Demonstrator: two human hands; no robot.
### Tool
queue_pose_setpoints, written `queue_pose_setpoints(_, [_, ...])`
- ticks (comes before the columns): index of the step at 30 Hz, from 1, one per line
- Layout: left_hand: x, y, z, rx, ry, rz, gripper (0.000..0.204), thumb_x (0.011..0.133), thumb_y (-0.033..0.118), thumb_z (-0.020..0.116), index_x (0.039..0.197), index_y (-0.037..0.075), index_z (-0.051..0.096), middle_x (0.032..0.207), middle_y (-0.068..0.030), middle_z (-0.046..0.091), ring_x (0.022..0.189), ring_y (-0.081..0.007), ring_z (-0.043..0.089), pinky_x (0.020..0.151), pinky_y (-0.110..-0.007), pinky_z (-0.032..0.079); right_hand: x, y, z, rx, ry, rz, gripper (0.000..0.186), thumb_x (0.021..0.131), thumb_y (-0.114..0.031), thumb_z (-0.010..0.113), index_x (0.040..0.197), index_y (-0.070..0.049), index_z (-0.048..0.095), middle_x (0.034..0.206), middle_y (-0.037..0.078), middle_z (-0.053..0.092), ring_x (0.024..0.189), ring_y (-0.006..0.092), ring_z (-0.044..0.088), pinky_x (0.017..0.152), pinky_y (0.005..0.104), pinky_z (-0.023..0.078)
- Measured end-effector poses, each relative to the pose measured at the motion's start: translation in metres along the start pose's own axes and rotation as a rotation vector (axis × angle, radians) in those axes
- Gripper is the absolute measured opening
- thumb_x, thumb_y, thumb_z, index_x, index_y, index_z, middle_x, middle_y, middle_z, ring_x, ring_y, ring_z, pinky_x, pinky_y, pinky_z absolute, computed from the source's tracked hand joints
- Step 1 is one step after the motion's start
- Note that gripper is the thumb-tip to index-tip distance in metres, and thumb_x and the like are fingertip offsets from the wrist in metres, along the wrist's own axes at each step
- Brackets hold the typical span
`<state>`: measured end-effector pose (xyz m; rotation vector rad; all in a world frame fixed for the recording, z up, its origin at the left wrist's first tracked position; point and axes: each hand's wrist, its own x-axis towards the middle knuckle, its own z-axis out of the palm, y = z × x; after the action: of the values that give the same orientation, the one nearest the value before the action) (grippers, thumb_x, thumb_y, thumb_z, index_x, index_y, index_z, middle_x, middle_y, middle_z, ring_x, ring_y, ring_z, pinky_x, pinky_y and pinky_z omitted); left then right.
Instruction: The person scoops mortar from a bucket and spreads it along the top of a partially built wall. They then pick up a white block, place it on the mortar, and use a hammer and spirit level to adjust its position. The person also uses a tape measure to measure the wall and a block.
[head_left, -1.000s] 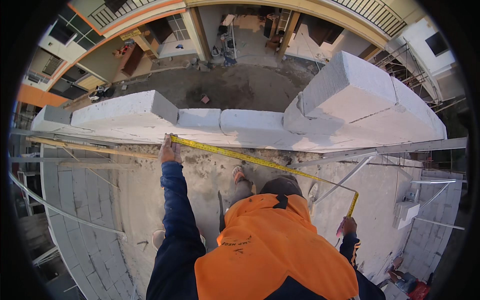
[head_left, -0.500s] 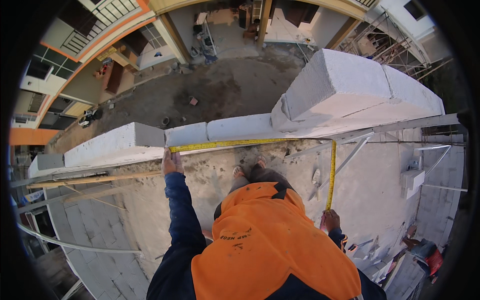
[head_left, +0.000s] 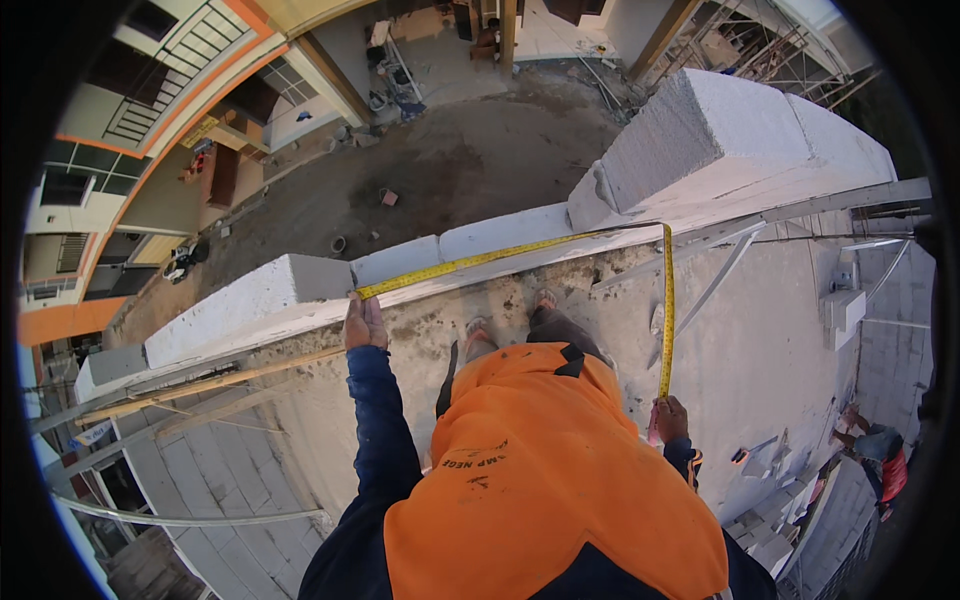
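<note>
A yellow tape measure point(head_left: 470, 262) is stretched along the inner side of a low course of white blocks point(head_left: 505, 232). My left hand point(head_left: 365, 324) pinches its left end beside the inner corner of a white block point(head_left: 240, 308). Near the raised white block point(head_left: 655, 160) on the right, the tape bends sharply and its ribbon runs down toward me. My right hand point(head_left: 670, 419) is closed around that lower part, right of my body. Whether the tape's case is inside this hand cannot be seen.
A wooden plank point(head_left: 210, 385) and metal bars lie along the wall at left. A metal strut point(head_left: 718, 280) slants at right, beside a trowel-like tool point(head_left: 656, 325). Another person point(head_left: 880, 450) is at the lower right. Beyond the wall, the ground point(head_left: 440, 170) lies far below.
The view has turned, so the wall now slopes up to the right. The tape stays stretched, with both hands still on it; its hanging part looks slightly longer.
</note>
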<state>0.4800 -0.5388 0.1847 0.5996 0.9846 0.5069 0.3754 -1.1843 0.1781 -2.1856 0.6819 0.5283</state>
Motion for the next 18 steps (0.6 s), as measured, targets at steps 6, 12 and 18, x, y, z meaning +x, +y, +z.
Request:
queue_pose_setpoints(6, [-0.001,0.012,-0.001,0.024,-0.020,-0.092,0.038,0.097,0.021,0.061,0.127,-0.002,0.053,0.123,-0.0083,0.059,0.115,-0.0150,0.057,0.098,-0.024,0.052,-0.056,-0.022,0.047,-0.137,0.100,0.022,0.024,0.090,-0.024,0.055,0.090,-0.002,0.066,0.079,0.021,0.066,0.077,0.0387,0.065,0.069,0.0442,0.049])
queue_pose_setpoints(12, [-0.001,0.020,-0.002,0.102,-0.079,-0.138,0.043,0.097,0.026,0.062,0.128,-0.002,0.052,0.125,-0.0103,0.058,0.117,-0.0168,0.056,0.099,-0.024,0.051,-0.104,-0.037,0.089,-0.095,0.148,0.144,0.028,0.090,-0.029,0.054,0.092,-0.004,0.066,0.081,0.023,0.066,0.080,0.0413,0.065,0.072,0.0469,0.049])
queue_pose_setpoints(18, [0.001,0.023,-0.003,0.138,-0.125,-0.167,0.046,0.098,0.028,0.060,0.129,-0.004,0.050,0.128,-0.0117,0.055,0.119,-0.0166,0.055,0.100,-0.022,0.050,-0.130,-0.047,0.121,-0.090,0.157,0.173,0.029,0.090,-0.030,0.053,0.093,-0.004,0.066,0.084,0.024,0.066,0.084,0.0425,0.065,0.074,0.0477,0.050])
